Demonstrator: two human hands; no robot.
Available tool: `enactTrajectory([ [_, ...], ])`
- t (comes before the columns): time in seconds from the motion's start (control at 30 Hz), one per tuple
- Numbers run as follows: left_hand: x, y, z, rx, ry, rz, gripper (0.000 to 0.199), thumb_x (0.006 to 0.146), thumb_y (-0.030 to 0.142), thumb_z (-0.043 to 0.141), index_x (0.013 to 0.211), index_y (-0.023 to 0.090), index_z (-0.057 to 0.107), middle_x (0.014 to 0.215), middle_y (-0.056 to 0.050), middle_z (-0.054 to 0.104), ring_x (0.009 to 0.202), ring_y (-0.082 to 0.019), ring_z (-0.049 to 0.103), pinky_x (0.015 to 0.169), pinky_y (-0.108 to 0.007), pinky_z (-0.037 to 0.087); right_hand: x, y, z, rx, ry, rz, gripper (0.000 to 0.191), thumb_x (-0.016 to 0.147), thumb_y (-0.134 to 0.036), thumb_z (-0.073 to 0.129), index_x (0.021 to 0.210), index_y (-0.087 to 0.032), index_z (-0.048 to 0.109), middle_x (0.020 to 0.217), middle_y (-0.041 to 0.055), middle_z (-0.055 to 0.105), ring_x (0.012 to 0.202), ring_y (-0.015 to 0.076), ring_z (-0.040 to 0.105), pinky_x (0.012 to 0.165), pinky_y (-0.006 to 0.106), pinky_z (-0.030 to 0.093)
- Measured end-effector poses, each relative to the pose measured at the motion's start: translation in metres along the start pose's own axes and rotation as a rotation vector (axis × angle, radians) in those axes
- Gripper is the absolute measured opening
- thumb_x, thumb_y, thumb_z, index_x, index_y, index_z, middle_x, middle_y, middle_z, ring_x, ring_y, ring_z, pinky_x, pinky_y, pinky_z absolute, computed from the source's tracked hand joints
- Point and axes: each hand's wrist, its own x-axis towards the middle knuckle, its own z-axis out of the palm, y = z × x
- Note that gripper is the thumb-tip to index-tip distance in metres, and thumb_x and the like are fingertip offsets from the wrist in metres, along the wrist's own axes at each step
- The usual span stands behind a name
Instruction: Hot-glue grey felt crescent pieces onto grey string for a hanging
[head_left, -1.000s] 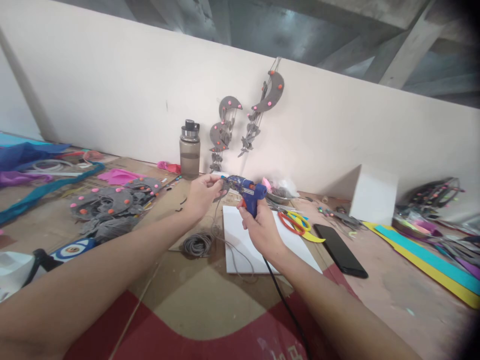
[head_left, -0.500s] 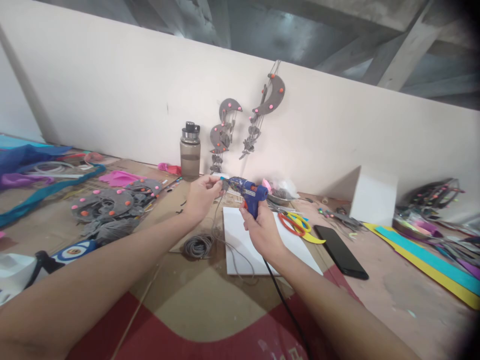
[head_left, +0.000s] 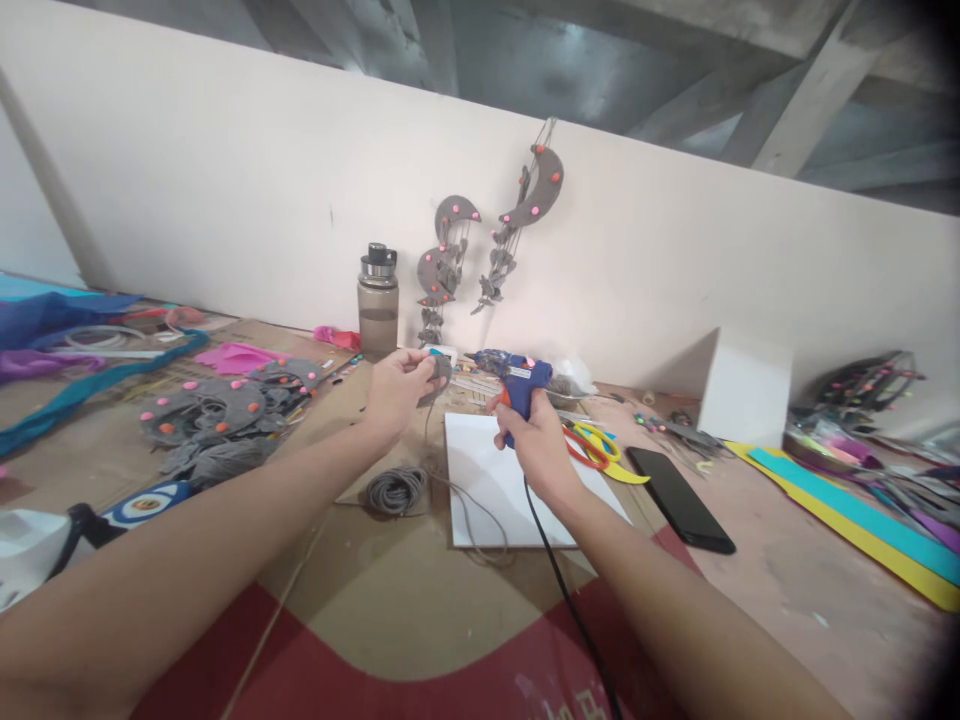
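Pinched in my left hand (head_left: pixel 401 392) is a small grey felt piece (head_left: pixel 439 372), from which a grey cord hangs. My right hand (head_left: pixel 531 430) is wrapped round the handle of a blue glue gun (head_left: pixel 517 378), its nozzle pointing left, a short gap away from the felt piece. The gun's black cable runs down toward me. Below my hands, a coil of grey cord (head_left: pixel 396 491) lies on the brown board, and its loose end crosses a white sheet (head_left: pixel 491 500).
Scissors (head_left: pixel 589 448) and a black phone (head_left: pixel 681 500) lie right of the sheet. A bottle (head_left: pixel 378 305) stands by the wall (head_left: pixel 225 170). Grey felt crescents (head_left: pixel 232 405) are at left; other crescents (head_left: pixel 551 190) hang on the wall. Coloured strips (head_left: pixel 855 510) lie at right.
My right hand has drawn the glue gun right, away from the felt piece. My left hand has turned slightly, showing more of the piece.
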Motion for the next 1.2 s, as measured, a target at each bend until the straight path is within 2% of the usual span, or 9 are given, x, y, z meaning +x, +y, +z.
enactTrajectory([
  [0.17,0.0,0.001,0.0,0.019,0.007,-0.002,0.021,0.069,0.029,0.079,0.075,0.013,0.065,0.074,-0.001,0.067,0.071,-0.012,0.066,0.082,-0.034,0.059,0.021,0.009,-0.023,0.074,-0.044,0.336,0.022,0.066,-0.018,0.063,0.086,-0.019,0.052,0.079,0.0025,0.068,0.055,0.0088,0.052,0.053,0.023,0.048],
  [0.33,-0.005,0.002,0.0,0.128,-0.052,0.025,0.023,0.07,0.032,0.078,0.077,0.014,0.066,0.073,0.0,0.067,0.071,-0.012,0.066,0.083,-0.032,0.057,0.032,0.023,-0.041,-0.315,-0.244,0.517,0.006,0.071,-0.02,0.06,0.072,-0.017,0.055,0.067,0.0059,0.068,0.049,0.0111,0.051,0.043,0.022,0.035],
  [0.43,-0.007,0.004,0.0,0.222,-0.102,0.079,0.019,0.074,0.033,0.072,0.078,0.015,0.066,0.075,0.0,0.067,0.071,-0.012,0.064,0.08,-0.03,0.055,0.033,0.019,-0.048,-0.648,-0.277,0.42,0.019,0.077,-0.026,0.062,0.061,-0.018,0.055,0.063,0.0068,0.066,0.055,0.015,0.056,0.052,0.026,0.039],
  [0.57,-0.012,0.014,0.0,0.495,-0.137,0.227,0.013,0.08,0.029,0.064,0.08,0.017,0.067,0.079,-0.001,0.07,0.073,-0.014,0.063,0.074,-0.026,0.05,0.025,0.0,-0.046,-1.054,-0.082,0.043,0.032,0.084,-0.037,0.061,0.058,-0.02,0.051,0.066,0.0109,0.065,0.076,0.0236,0.064,0.072,0.033,0.043],
  [0.63,-0.016,0.02,0.001,0.641,-0.157,0.33,0.012,0.082,0.027,0.061,0.082,0.018,0.069,0.081,-0.002,0.073,0.076,-0.015,0.065,0.075,-0.025,0.049,0.02,-0.009,-0.032,-0.898,0.023,-0.144,0.021,0.087,-0.034,0.055,0.072,-0.02,0.053,0.078,0.0098,0.067,0.081,0.0225,0.063,0.078,0.034,0.044],
  [0.7,-0.019,0.023,0.001,0.763,-0.188,0.43,0.014,0.084,0.026,0.059,0.086,0.02,0.071,0.084,-0.002,0.074,0.078,-0.016,0.065,0.076,-0.026,0.048,0.016,-0.015,-0.01,-0.567,0.021,-0.218,0.014,0.085,-0.034,0.055,0.086,-0.02,0.053,0.091,0.0072,0.066,0.086,0.0198,0.062,0.082,0.034,0.046],
  [0.87,-0.017,0.021,-0.004,0.937,-0.234,0.6,0.018,0.087,0.025,0.055,0.092,0.022,0.072,0.094,-0.004,0.076,0.086,-0.019,0.068,0.081,-0.028,0.047,0.018,-0.016,0.045,0.083,-0.076,0.002,0.034,0.071,-0.03,0.07,0.093,-0.022,0.046,0.087,-0.0009,0.063,0.084,0.0151,0.062,0.082,0.031,0.049],
  [1.03,-0.019,0.031,0.0,0.941,-0.209,0.503,0.019,0.089,0.028,0.055,0.095,0.022,0.072,0.093,-0.003,0.076,0.083,-0.018,0.068,0.079,-0.028,0.048,0.021,-0.014,0.051,0.246,-0.113,0.115,0.029,0.074,-0.036,0.066,0.093,-0.023,0.047,0.071,-0.0078,0.048,0.056,0.0086,0.044,0.055,0.024,0.045],
  [1.2,-0.036,0.053,0.017,0.819,-0.238,0.217,0.015,0.086,0.027,0.059,0.084,0.02,0.071,0.085,-0.003,0.076,0.079,-0.019,0.068,0.076,-0.027,0.051,0.022,-0.008,0.037,0.064,-0.056,-0.021,0.022,0.08,-0.042,0.059,0.083,-0.021,0.054,0.067,-0.0061,0.045,0.054,0.009,0.036,0.046,0.022,0.031],
])
